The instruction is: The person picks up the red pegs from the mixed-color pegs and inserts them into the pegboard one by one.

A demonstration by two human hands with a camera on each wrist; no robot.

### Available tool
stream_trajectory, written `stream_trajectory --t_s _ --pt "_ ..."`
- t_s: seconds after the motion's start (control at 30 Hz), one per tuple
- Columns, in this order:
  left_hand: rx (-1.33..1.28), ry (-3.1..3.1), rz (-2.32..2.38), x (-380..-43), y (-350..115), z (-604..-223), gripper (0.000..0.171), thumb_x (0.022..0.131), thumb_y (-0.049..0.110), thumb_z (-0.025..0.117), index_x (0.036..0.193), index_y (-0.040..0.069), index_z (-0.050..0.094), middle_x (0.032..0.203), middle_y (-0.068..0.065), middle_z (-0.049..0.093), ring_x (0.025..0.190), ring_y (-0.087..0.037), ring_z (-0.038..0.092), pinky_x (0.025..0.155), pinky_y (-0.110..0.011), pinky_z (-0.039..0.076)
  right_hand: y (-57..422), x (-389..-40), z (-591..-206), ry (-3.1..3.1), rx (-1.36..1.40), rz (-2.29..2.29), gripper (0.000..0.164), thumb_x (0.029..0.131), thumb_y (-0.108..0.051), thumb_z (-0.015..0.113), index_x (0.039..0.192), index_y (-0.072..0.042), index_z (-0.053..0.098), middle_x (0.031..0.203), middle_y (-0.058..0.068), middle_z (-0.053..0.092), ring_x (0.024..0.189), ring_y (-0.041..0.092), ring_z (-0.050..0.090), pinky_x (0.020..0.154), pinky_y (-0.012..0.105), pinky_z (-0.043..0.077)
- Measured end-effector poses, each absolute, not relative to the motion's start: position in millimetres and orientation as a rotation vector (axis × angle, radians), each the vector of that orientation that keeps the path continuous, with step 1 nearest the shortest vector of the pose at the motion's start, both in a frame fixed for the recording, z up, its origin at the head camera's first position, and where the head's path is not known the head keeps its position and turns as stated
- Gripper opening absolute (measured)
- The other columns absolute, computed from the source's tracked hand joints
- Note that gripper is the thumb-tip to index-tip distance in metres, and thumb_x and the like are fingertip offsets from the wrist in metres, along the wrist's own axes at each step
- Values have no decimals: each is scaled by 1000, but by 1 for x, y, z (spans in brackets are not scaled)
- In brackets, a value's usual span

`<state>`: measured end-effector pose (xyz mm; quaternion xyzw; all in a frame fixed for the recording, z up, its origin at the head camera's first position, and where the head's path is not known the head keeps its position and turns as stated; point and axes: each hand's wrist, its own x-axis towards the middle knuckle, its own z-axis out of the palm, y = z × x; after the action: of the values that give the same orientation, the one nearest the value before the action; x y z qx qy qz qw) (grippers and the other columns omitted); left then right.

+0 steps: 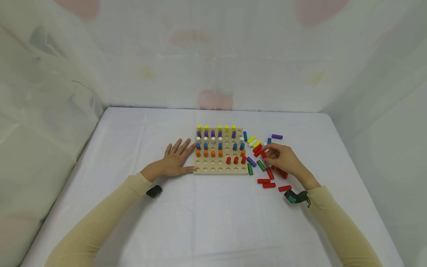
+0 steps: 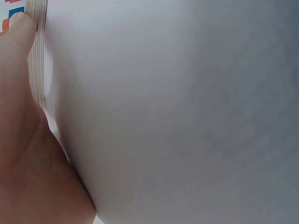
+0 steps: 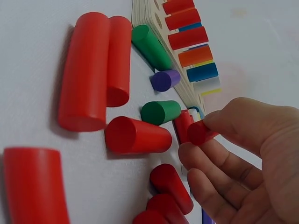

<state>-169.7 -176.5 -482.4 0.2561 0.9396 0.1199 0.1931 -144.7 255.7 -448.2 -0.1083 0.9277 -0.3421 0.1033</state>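
Observation:
A wooden pegboard (image 1: 221, 172) stands mid-table, its rows partly filled with yellow, purple, white, blue, orange and red pegs. My left hand (image 1: 175, 160) lies flat with spread fingers, thumb and fingertips at the board's left edge. In the left wrist view the thumb (image 2: 21, 32) overlaps the board's layered side. Among the loose pegs to the right of the board, my right hand (image 1: 281, 158) pinches a red peg (image 3: 201, 133) between thumb and fingers. Three red pegs (image 1: 235, 160) stand at the right of the board's near-side rows.
Loose red pegs (image 1: 268, 185) lie scattered right of the board, along with green (image 1: 261, 165), purple (image 1: 277, 137), yellow (image 1: 251, 140) and blue pegs (image 1: 245, 136). A white cloth covers the table (image 1: 207, 215). Curtains (image 1: 213, 55) hang behind and at both sides.

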Motion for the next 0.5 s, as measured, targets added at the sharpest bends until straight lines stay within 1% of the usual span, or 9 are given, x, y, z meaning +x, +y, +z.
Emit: stream_trajectory --t_s 0.23,0.4,0.5 --pt "724 2636 341 -169 -177 -482 94 94 65 50 161 25 -3 168 -10 -13 153 -42 -16 117 -71 -5 252 -143 -446 2752 -334 -1052 33 89 -13 72 121 -10 63 105 11 68 90 23 65 71 17 53" --pt "729 2636 340 -169 -177 -482 94 94 65 50 161 25 -3 168 -10 -13 153 -42 -16 117 -71 -6 246 -142 -445 2748 -333 -1110 35 89 -12 73 122 -7 63 103 12 69 90 23 65 74 13 51" --pt "734 2637 350 -169 -177 -481 94 94 65 50 161 25 -3 168 -10 -12 153 -42 -16 117 -71 -5 243 -142 -444 2741 -319 -1130 36 89 -12 73 123 -7 62 104 13 69 92 24 65 77 16 52"
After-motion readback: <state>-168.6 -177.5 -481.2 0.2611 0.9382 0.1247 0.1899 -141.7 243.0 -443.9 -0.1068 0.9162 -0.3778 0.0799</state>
